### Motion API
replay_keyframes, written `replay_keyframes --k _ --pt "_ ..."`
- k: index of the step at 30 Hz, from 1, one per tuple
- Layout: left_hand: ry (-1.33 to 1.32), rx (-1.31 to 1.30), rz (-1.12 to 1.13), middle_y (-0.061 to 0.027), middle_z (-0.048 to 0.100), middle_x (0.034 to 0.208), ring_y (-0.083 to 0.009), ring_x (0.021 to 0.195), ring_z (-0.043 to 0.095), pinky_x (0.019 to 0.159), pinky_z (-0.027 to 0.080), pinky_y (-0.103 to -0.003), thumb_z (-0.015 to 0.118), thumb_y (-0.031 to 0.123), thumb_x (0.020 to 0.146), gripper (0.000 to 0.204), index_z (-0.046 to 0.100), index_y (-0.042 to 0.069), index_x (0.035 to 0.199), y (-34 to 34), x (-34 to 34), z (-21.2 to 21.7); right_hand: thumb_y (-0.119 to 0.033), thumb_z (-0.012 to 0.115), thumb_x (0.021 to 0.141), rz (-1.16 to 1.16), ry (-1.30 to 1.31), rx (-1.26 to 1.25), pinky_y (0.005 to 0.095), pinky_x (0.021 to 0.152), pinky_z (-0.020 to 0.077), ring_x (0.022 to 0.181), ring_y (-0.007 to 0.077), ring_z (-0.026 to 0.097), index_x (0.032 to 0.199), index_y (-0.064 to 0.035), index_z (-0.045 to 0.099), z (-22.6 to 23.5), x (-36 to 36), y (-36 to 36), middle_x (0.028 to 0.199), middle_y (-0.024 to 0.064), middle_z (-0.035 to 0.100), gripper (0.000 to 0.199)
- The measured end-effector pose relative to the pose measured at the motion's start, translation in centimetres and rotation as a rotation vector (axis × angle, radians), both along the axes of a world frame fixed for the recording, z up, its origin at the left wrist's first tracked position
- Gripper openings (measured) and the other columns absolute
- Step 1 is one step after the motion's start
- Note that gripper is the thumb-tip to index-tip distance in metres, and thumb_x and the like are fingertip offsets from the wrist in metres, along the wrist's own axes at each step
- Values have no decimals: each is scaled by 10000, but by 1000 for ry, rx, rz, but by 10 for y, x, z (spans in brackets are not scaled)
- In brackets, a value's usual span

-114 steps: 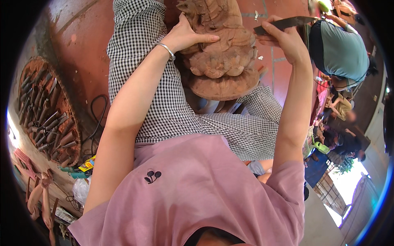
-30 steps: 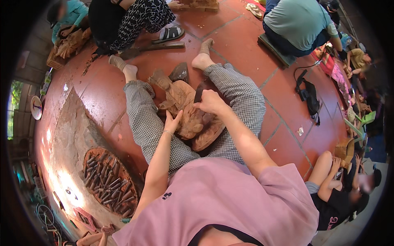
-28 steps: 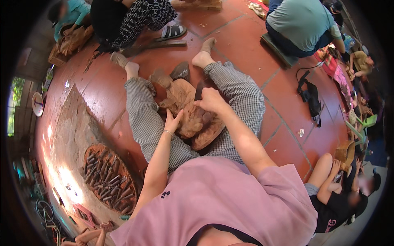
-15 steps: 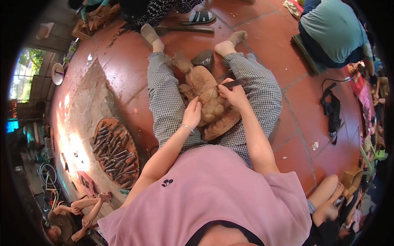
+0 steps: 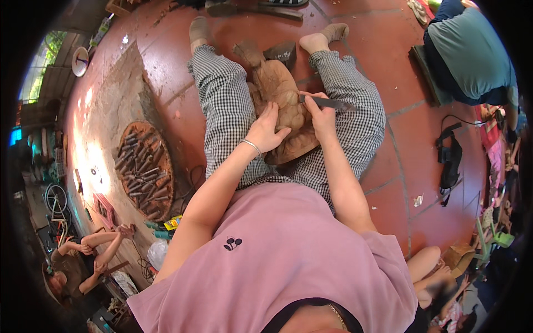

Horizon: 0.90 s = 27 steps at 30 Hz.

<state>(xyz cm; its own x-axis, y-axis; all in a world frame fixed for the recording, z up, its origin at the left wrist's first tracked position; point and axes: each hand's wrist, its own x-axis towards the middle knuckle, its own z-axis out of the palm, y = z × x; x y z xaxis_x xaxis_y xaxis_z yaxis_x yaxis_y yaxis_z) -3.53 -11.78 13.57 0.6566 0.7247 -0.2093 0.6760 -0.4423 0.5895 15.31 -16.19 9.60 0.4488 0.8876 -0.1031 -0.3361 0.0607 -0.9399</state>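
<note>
Between my legs stands a brown wooden carving with rounded, lobed relief and a wide curved base. My left hand lies on its left side, fingers stretched out and thumb apart. In my right hand is a dark, flat carving chisel, gripped at the carving's right edge. One end of the chisel meets the wood near the lobes; the other points right over my checked trouser leg. Whether its tip cuts into the surface is too small to tell. A dark block sits against the carving's far end.
A round tray full of dark chisels lies to my left on a grey slab. Beyond my feet is a long-handled mallet. A black strap bag lies right on red tiles. People sit far right and lower left.
My left hand has slid farther onto the carving and now lies flatter, with its thumb spread. My right hand keeps the chisel at nearly the same spot. The whole view has shifted slightly.
</note>
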Motion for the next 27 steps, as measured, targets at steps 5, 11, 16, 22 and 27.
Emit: replay_keyframes --k 5,11,16,22,27 --pt "-58 28 85 -334 368 1516 -406 1427 384 1172 344 -401 714 291 876 811 341 -126 1463 -15 0 1 -133 717 910 244 89 -173 263 743 499 817 99 598 942 4 653 19 29 12 940 30 696 155" --pt "-491 -55 209 -218 594 1344 -353 1250 583 1065 454 -384 694 138 894 459 586 -23 1309 6 -5 12 -167 794 832 663 -509 -505 285 719 515 823 131 630 965 1 713 65 44 56 919 59 716 229" --pt "-654 -96 165 -149 686 1124 -255 970 700 817 556 -307 714 95 880 280 687 1 1143 52 23 32 -194 820 773 847 -766 -454 350 650 508 716 205 654 946 -3 707 92 41 79 793 101 713 282" --pt "-623 -43 55 -122 735 881 -210 725 710 701 575 -303 776 164 841 263 725 34 1064 118 45 12 -180 805 794 1051 -760 -541 338 658 533 741 182 675 985 12 706 84 50 124 808 112 712 288" --pt "-602 -74 -19 -145 701 809 -295 694 701 648 555 -389 761 135 813 198 633 27 919 120 44 20 -113 768 843 1084 -878 -510 296 777 582 807 153 682 1099 -3 640 91 44 118 955 72 713 306"
